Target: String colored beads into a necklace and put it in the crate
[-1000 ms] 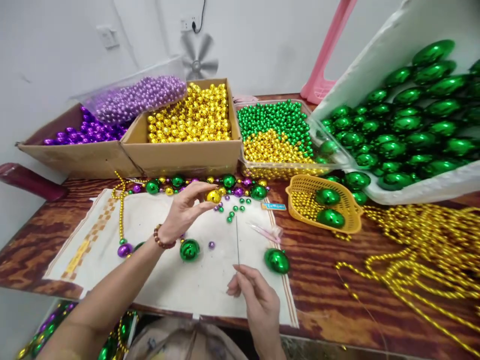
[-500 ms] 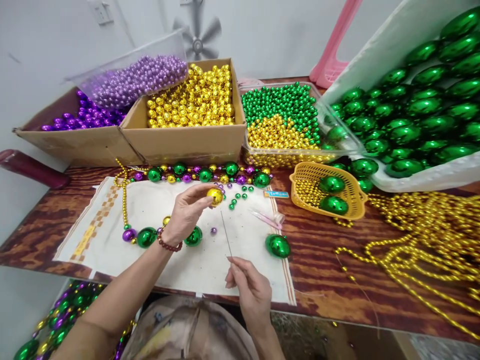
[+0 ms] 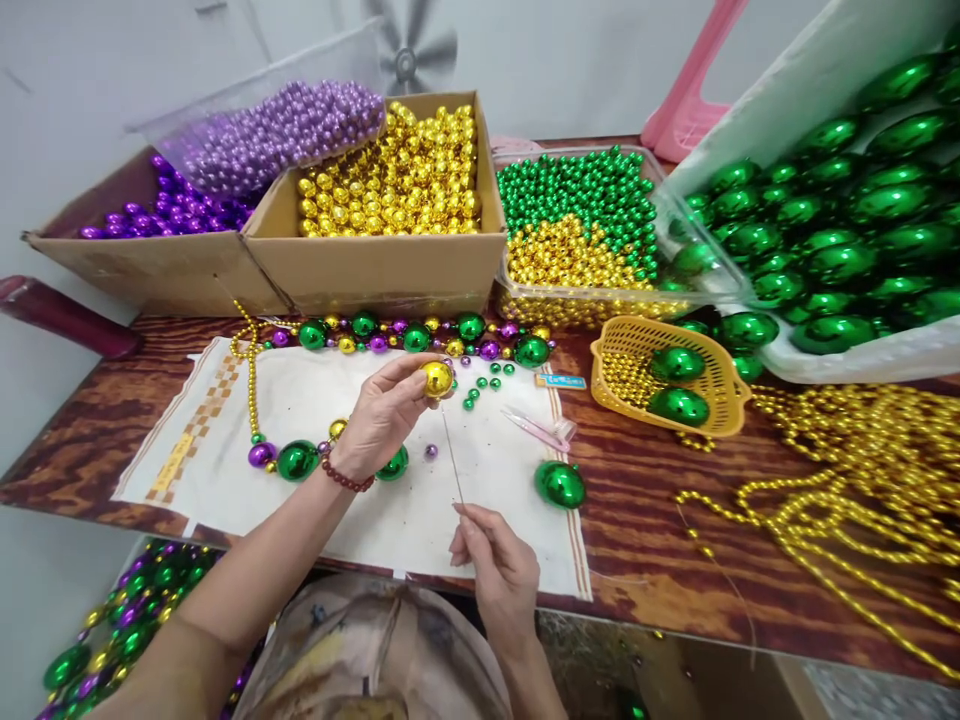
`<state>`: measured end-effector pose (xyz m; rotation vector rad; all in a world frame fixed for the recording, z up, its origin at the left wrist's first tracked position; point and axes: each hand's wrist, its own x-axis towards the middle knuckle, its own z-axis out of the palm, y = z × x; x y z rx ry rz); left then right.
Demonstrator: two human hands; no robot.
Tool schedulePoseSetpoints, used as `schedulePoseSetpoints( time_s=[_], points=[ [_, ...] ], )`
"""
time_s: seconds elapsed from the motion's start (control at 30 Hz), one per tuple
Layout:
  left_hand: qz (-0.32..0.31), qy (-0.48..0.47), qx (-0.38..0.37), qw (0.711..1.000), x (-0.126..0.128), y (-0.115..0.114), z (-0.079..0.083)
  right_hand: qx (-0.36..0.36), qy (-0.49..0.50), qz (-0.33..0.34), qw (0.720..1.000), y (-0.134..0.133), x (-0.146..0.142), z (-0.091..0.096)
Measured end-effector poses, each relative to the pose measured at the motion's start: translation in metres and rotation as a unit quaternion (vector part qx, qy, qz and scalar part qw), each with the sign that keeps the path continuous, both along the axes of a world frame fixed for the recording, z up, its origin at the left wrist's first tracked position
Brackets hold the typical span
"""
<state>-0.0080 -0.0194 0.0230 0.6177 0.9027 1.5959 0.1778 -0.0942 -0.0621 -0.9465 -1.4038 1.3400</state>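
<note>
My left hand (image 3: pixel 379 415) pinches a gold bead (image 3: pixel 437 378) above the white cloth (image 3: pixel 225 420). My right hand (image 3: pixel 499 568) pinches the lower end of a long thin needle (image 3: pixel 451 460), whose tip points up toward the gold bead. A partly strung strand of gold, purple and green beads (image 3: pixel 285 458) lies on the cloth under my left wrist. A loose green ball (image 3: pixel 559 484) rests near the cloth's right edge, and small green and purple beads (image 3: pixel 484 385) are scattered beside the gold bead.
Cardboard boxes of purple beads (image 3: pixel 161 210) and gold beads (image 3: pixel 397 185) stand at the back, beside a clear tray of green and gold beads (image 3: pixel 577 215). A yellow basket (image 3: pixel 667 385), a white bin of green balls (image 3: pixel 840 220) and gold strands (image 3: pixel 847 480) fill the right.
My left hand lifted the gold bead and drew it nearer the needle tip. My right hand tilted the needle slightly left. The view shifted downward.
</note>
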Motion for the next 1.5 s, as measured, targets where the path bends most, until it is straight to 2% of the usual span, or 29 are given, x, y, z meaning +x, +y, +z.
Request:
schedulePoseSetpoints(
  time_s=[0.23, 0.43, 0.6, 0.83, 1.07, 1.27, 1.4, 1.5],
  points=[
    [-0.011, -0.005, 0.001, 1.000, 0.007, -0.002, -0.003, -0.001, 0.012, -0.011, 1.000, 0.003, -0.007, 0.001],
    [-0.001, 0.038, 0.015, 0.999, 0.019, -0.014, -0.006, 0.020, 0.005, -0.052, 0.998, 0.004, -0.017, 0.000],
    [0.018, 0.079, 0.045, 0.996, 0.021, -0.023, -0.003, 0.043, 0.006, -0.059, 0.997, 0.003, -0.019, -0.006],
    [-0.004, 0.023, 0.014, 1.000, 0.019, -0.023, 0.001, 0.088, -0.012, -0.072, 0.993, -0.001, -0.019, 0.001],
    [-0.010, 0.000, -0.010, 1.000, 0.020, -0.025, 0.003, 0.091, -0.022, -0.102, 0.990, -0.004, -0.017, -0.007],
    [-0.006, -0.014, -0.013, 1.000, 0.021, -0.025, 0.003, 0.076, -0.041, -0.088, 0.992, -0.003, -0.018, -0.008],
    [0.020, 0.028, 0.007, 0.999, 0.023, -0.025, 0.004, 0.070, -0.052, -0.072, 0.994, 0.001, -0.021, -0.006],
    [0.035, 0.070, 0.039, 0.996, 0.022, -0.027, 0.005, 0.102, -0.046, -0.047, 0.993, 0.001, -0.023, -0.006]
  ],
)
